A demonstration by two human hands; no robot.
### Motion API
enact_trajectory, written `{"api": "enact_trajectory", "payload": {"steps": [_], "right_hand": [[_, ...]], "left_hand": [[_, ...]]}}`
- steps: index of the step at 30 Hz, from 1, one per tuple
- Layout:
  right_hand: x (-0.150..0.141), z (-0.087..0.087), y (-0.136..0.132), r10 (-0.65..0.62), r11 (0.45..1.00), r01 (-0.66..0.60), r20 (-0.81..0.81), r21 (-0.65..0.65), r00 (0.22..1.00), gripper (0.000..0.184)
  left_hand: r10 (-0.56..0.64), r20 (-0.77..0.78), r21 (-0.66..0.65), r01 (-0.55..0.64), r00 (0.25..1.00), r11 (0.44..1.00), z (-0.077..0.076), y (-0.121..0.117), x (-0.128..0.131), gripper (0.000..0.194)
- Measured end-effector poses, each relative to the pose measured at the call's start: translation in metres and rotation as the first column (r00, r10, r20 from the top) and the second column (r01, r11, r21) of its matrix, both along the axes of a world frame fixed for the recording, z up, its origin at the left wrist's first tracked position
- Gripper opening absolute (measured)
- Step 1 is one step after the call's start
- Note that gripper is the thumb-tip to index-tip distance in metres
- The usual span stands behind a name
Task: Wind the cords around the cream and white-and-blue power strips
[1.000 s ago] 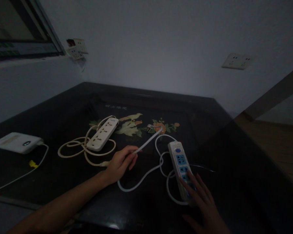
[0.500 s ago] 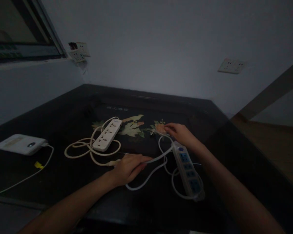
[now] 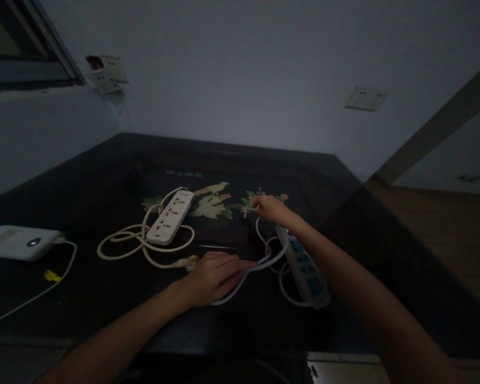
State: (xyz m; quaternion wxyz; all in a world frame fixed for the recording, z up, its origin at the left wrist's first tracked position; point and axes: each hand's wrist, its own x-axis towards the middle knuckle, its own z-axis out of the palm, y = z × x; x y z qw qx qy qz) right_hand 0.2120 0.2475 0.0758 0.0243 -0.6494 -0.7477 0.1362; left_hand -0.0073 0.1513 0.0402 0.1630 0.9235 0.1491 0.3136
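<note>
Here's the white cord, smooth and pale against the dark table, curving round to the right and lying in loose loops beside a long power strip, a pale-cased one with a row of blue sockets, set at a slant. And at the far end, a small plug, its metal prongs catching a little light and pointing toward the near side! Now the fingers: the right hand has its fingertips bunched tight in a pinch, gripping the plug's back end, though the gloom blurs exactly where they meet it. The left hand lies low, palm down, fingers stretched out and close together, the cord caught at their tips. So the plug sits just beyond the right fingertips, prongs clear, over the printed flowers; the cord bows out to the right between the two hands, and the blue-socketed strip lies on the tabletop, its upper end partly hidden behind the right forearm.
</note>
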Motion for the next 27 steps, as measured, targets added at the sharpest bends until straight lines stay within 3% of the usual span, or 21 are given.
{"api": "enact_trajectory", "payload": {"steps": [2, 4, 6, 9, 11, 14, 16, 19, 20, 23, 27], "right_hand": [[0.012, 0.006, -0.004, -0.017, 1.0, 0.018, -0.05, 0.02, 0.999, 0.021], [0.028, 0.013, -0.014, -0.033, 0.998, 0.04, -0.128, 0.052, 0.991, 0.025], [0.045, 0.021, -0.032, -0.049, 0.993, 0.082, -0.325, 0.088, 0.944, 0.028], [0.067, 0.03, -0.067, -0.083, 0.981, 0.176, -0.629, 0.086, 0.773, 0.034], [0.075, 0.03, -0.092, -0.119, 0.964, 0.251, -0.705, 0.085, 0.699, 0.037], [0.077, 0.023, -0.12, -0.193, 0.945, 0.324, -0.719, 0.048, 0.668, 0.033], [0.072, 0.016, -0.132, -0.22, 0.931, 0.361, -0.689, 0.064, 0.691, 0.03], [0.061, 0.005, -0.144, -0.242, 0.904, 0.4, -0.597, 0.147, 0.765, 0.026], [0.057, 0.002, -0.147, -0.247, 0.897, 0.405, -0.559, 0.177, 0.792, 0.025], [0.045, -0.005, -0.154, -0.293, 0.88, 0.416, -0.428, 0.227, 0.855, 0.023], [0.033, -0.015, -0.163, -0.391, 0.874, 0.443, -0.253, 0.202, 0.885, 0.019]], "left_hand": [[-0.038, -0.023, -0.166, 0.033, 0.999, 0.986, 0.002, 0.0, 0.001, 0.029], [-0.084, -0.027, -0.393, 0.066, 0.996, 0.917, 0.005, 0.0, 0.001, 0.028], [-0.159, 0.0, -0.619, 0.125, 0.987, 0.775, 0.006, 0.0, 0.001, 0.032], [-0.241, 0.097, -0.82, 0.215, 0.966, 0.531, 0.002, 0.001, 0.002, 0.047], [-0.198, 0.096, -0.861, 0.182, 0.975, 0.475, 0.0, 0.003, 0.006, 0.048], [-0.072, -0.044, -0.838, 0.002, 0.996, 0.546, 0.001, 0.009, 0.019, 0.033], [-0.008, -0.145, -0.752, -0.105, 0.989, 0.651, 0.005, 0.013, 0.033, 0.025], [0.098, -0.277, -0.493, -0.229, 0.956, 0.84, 0.009, 0.02, 0.059, 0.019], [0.15, -0.328, -0.393, -0.279, 0.933, 0.876, 0.009, 0.023, 0.068, 0.018], [0.276, -0.51, -0.184, -0.417, 0.815, 0.89, 0.002, 0.029, 0.091, 0.02], [0.309, -0.612, -0.121, -0.472, 0.728, 0.873, -0.013, 0.036, 0.106, 0.025]]}}
